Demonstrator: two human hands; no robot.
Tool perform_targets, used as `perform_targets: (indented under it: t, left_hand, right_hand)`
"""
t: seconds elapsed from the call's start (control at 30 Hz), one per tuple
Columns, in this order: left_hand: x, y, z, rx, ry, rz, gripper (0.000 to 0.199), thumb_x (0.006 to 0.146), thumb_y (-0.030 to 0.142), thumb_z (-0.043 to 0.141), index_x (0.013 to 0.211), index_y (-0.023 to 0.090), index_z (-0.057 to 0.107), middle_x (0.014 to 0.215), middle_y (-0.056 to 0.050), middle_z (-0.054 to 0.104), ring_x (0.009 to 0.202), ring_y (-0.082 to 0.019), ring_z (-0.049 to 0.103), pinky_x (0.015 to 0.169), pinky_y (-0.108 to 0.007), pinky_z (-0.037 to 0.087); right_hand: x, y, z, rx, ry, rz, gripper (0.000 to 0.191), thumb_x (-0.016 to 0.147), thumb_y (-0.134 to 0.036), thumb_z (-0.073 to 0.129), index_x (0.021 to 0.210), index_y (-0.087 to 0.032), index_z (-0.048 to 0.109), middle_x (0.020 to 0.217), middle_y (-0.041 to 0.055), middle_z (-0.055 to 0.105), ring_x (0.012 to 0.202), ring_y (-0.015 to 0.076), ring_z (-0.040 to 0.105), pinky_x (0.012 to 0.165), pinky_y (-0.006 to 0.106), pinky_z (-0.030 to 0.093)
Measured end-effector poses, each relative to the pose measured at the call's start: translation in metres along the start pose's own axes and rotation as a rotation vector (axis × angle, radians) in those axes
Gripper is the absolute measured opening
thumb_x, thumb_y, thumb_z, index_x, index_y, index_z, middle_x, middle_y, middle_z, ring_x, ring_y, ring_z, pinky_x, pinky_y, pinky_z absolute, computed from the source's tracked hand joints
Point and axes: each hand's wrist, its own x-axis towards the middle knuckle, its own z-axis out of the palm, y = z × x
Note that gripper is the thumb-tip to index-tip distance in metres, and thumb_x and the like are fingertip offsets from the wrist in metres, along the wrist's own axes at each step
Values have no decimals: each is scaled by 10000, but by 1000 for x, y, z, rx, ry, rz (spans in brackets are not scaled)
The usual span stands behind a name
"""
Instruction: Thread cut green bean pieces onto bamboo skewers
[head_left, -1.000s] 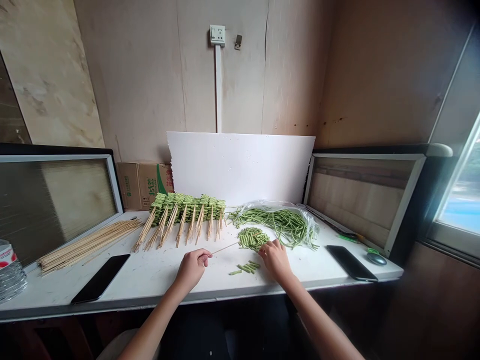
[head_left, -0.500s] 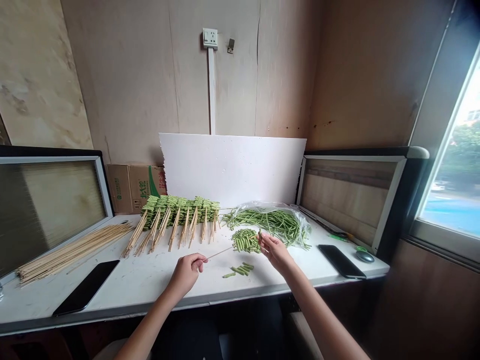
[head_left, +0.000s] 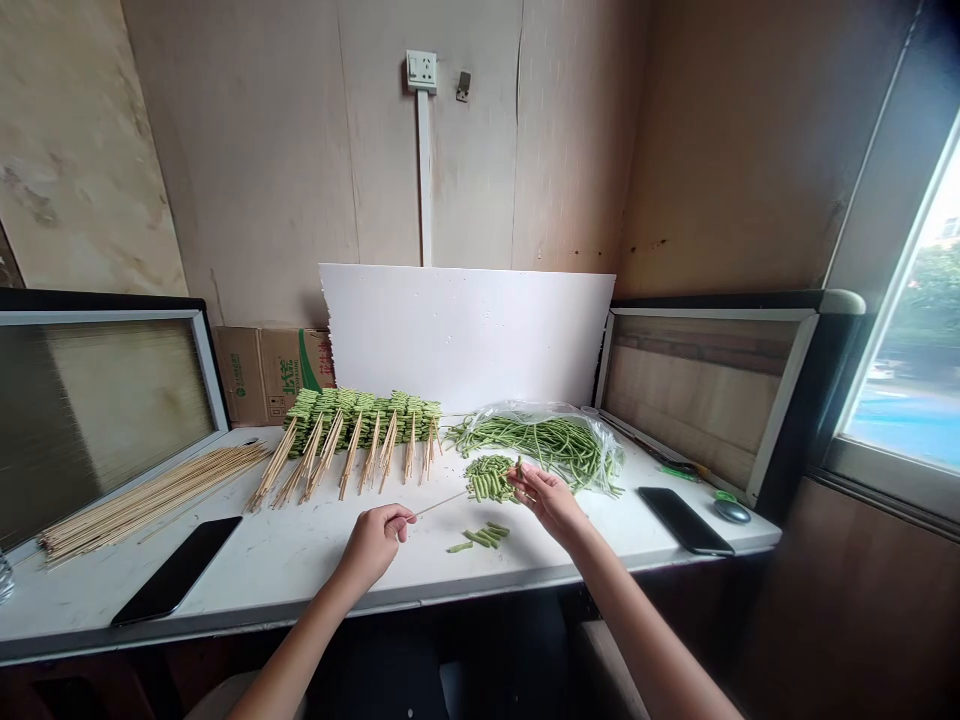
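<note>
Near edge of white tabletop [head_left: 300, 565]: both hands raised over it. Left hand [head_left: 375, 540] pinches one thin bamboo skewer [head_left: 441, 504] between thumb and forefinger, other fingers curled; skewer slants away toward the right hand [head_left: 551, 503]. Right thumb and fingertips pinch a short green bean piece [head_left: 520, 466], held by the right edge of the cut pile; cannot tell whether skewer tip touches it. Between the hands, just nearer: a few loose bean segments [head_left: 484, 537]. Black phone [head_left: 178, 570] at left, second phone [head_left: 685, 521] at right.

Beyond: heap of cut beans [head_left: 487, 480]; bundle of bare skewers [head_left: 150, 500] far left. Farther, stacked bean skewers [head_left: 364, 415], bare stick ends toward the person; to their right, uncut long beans [head_left: 544, 440] in a clear plastic bag [head_left: 611, 450].

Back: cardboard carton [head_left: 277, 375], upright white board [head_left: 469, 335], then wall socket [head_left: 422, 72].
</note>
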Motion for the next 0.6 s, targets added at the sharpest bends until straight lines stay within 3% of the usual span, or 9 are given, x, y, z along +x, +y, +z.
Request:
perform_targets:
  t: [0.23, 0.4, 0.6]
  left_hand:
    - [-1, 1, 0, 10, -1, -8, 322, 863, 310, 466, 856, 181, 761, 662, -29, 659, 611, -193, 566, 629, -284, 398]
    - [-2, 2, 2, 9, -4, -3, 322, 863, 295, 457, 851, 175, 756, 660, -33, 660, 636, -199, 587, 645, -290, 414]
    - [-2, 1, -1, 2, -2, 0, 317, 859, 298, 473, 842, 167, 762, 663, -41, 674, 634, -200, 594, 649, -294, 415]
  right_hand:
    - [3, 1, -5, 3, -11, -14, 338, 773, -506, 857, 952, -226, 797, 1118, 80, 785, 1213, 289, 674, 989, 369, 552]
    - [3, 0, -6, -16, -1, -39, 376, 777, -513, 851, 1005, -217, 806, 1122, 94, 788, 1194, 299, 686, 961, 371, 568]
    - [0, 0, 2, -35, 39, -65, 348, 748, -504, 866, 938, -216, 815, 1066, 91, 797, 1163, 292, 698, 915, 345, 571]
